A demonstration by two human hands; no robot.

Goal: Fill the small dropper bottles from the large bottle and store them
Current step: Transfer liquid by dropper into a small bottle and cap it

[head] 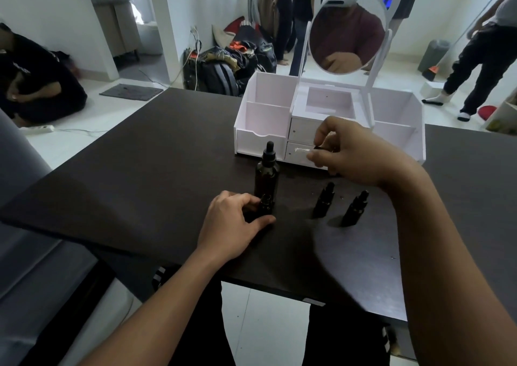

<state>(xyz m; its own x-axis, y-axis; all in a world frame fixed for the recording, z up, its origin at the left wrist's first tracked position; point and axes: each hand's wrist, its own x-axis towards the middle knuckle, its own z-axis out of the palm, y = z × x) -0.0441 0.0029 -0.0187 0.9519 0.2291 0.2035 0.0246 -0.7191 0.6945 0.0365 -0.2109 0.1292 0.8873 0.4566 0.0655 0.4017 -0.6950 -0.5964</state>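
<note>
The large dark bottle (267,172) with a black dropper cap stands upright near the table's middle. Just in front of it my left hand (233,225) grips a small dark bottle (265,204) that has no cap on. My right hand (352,152) is raised in front of the white organizer (330,122) and pinches a dropper cap (319,148), whose glass tube points left. Two more small dropper bottles, one (324,199) beside the other (355,207), stand capped below my right wrist.
The white organizer has open compartments, two small drawers and a round mirror (347,36) on top. The dark table (140,183) ends close to my body. Several people stand or sit on the floor beyond, near a pile of bags (223,63).
</note>
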